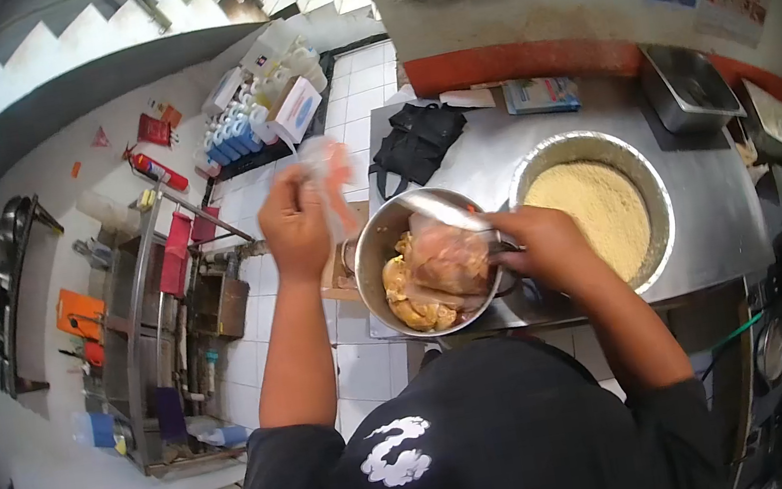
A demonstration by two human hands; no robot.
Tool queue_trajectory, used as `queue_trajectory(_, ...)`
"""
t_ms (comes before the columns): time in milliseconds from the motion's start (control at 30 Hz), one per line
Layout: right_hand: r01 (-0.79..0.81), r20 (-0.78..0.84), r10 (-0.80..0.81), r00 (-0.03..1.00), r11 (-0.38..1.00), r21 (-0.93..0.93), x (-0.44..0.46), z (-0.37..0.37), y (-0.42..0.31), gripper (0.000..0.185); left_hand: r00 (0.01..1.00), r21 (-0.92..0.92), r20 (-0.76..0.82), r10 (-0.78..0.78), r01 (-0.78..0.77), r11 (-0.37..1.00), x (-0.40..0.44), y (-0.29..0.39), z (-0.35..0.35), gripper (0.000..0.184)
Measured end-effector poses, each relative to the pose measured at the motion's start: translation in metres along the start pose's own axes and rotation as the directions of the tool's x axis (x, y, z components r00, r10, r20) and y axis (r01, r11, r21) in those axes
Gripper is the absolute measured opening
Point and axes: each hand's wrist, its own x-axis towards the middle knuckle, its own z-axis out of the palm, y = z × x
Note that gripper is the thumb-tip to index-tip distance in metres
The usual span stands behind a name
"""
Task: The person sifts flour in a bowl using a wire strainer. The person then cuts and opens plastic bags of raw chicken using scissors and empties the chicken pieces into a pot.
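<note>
My left hand (295,223) is raised left of the metal pot, closed on a thin clear piece of plastic (338,184) with reddish marks, blurred by motion. My right hand (545,247) grips a knife (441,209), its wide blade smeared by movement and pointing left over the rim. Inside the pot (368,300), yellowish marinated meat pieces (410,304) lie on the left. Beside them, under the blade, is a pinkish lump of meat (450,254) that looks wrapped in clear plastic. Whether the blade touches this bundle, I cannot tell.
Right of the pot, a large round pan (665,234) holds pale yellow crumbs (594,214). A black cloth bag (418,142), a book (541,95) and a rectangular steel container (691,83) are on the steel table (708,197). Bottles (239,138) stand on the floor behind.
</note>
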Motion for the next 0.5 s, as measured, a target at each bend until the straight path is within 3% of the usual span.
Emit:
queue_trajectory(67, -0.126, -0.156, 0.146, 0.977, 0.983, 0.132, -0.031, -0.012, 0.031, 0.053, 0.973, 0.205, -0.189, -0.133, 0.172, 0.963, -0.012, -0.079, -0.040, 0.012)
queue_trajectory(100, -0.156, -0.254, 0.221, 0.942, 0.955, 0.251, -0.054, -0.018, 0.045, 0.055, 0.918, 0.182, -0.237, -0.319, 0.365, 0.913, -0.026, -0.117, -0.059, 0.011)
queue_trajectory(133, -0.263, -0.329, 0.276, 0.903, 0.961, 0.084, -0.080, -0.026, 0.058, 0.054, 0.879, 0.317, -0.251, -0.406, 0.471, 0.823, -0.041, -0.141, -0.071, 0.016)
queue_trajectory(167, -0.307, -0.357, 0.435, 0.827, 0.880, 0.361, -0.114, -0.017, 0.101, 0.050, 0.828, 0.440, -0.276, -0.488, 0.560, 0.702, -0.061, -0.166, -0.083, 0.022)
queue_trajectory(200, -0.339, -0.378, 0.546, 0.748, 0.803, 0.489, -0.149, -0.016, 0.122, 0.049, 0.759, 0.538, -0.199, -0.620, 0.614, 0.578, -0.095, -0.218, -0.096, 0.029)
queue_trajectory(233, -0.422, -0.378, 0.629, 0.679, 0.756, 0.500, -0.181, -0.018, 0.127, 0.047, 0.657, 0.634, -0.131, -0.742, 0.632, 0.447, -0.136, -0.278, -0.106, 0.036)
queue_trajectory(300, -0.563, -0.364, 0.774, 0.518, 0.629, 0.536, -0.244, -0.021, 0.137, 0.044, 0.349, 0.812, 0.091, -0.932, 0.516, 0.273, -0.206, -0.354, -0.113, 0.044)
queue_trajectory(367, -0.683, -0.396, 0.853, 0.340, 0.513, 0.519, -0.263, -0.019, 0.098, 0.041, 0.223, 0.844, 0.103, -0.969, 0.496, 0.203, -0.238, -0.369, -0.105, 0.042)
queue_trajectory(400, -0.663, -0.427, 0.865, 0.264, 0.484, 0.571, -0.274, -0.012, 0.086, 0.041, 0.237, 0.799, 0.067, -0.969, 0.569, 0.195, -0.235, -0.371, -0.099, 0.047)
queue_trajectory(500, -0.713, -0.392, 0.899, 0.194, 0.404, 0.573, -0.328, -0.006, 0.088, 0.041, 0.253, 0.681, -0.012, -0.968, 0.710, 0.177, -0.235, -0.380, -0.083, 0.063)
